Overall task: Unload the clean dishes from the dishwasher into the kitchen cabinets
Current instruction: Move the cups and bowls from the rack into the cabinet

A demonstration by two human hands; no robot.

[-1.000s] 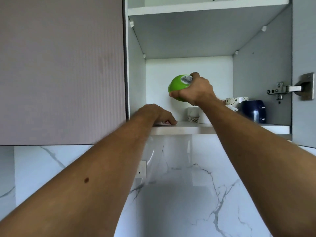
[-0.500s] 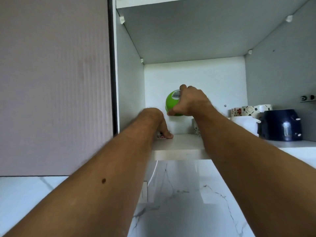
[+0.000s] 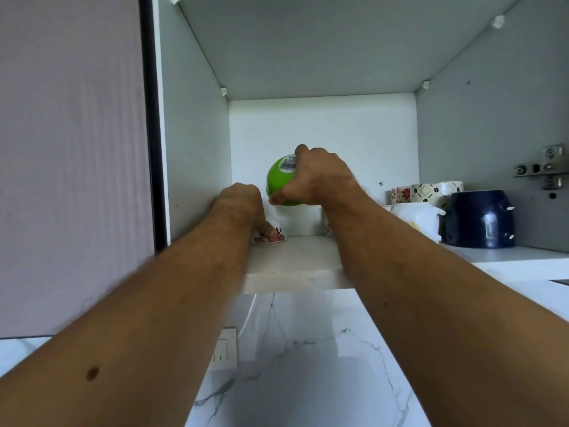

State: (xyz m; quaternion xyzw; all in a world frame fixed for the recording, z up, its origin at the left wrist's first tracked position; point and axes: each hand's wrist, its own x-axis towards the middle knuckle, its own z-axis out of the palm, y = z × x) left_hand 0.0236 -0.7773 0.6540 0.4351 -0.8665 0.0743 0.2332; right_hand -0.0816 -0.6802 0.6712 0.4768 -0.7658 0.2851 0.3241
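Note:
Both arms reach up into the open wall cabinet. My right hand (image 3: 320, 177) grips a green bowl (image 3: 278, 180) held upside down, its barcode sticker facing me, above the cabinet shelf (image 3: 295, 260). My left hand (image 3: 243, 208) is curled over a small white floral-patterned dish (image 3: 272, 235) that sits on the shelf near the left wall. Most of that dish is hidden by my fingers.
On the shelf to the right stand a white pot (image 3: 415, 217), a dark blue jar (image 3: 480, 218) and several patterned cups (image 3: 426, 191) behind them. A closed cabinet door (image 3: 70, 149) is at the left. Marble backsplash with a wall socket (image 3: 224, 349) lies below.
The view has drawn closer to the cabinet. My right hand has carried the green bowl deeper and lower over the shelf. My left hand stays on the floral dish.

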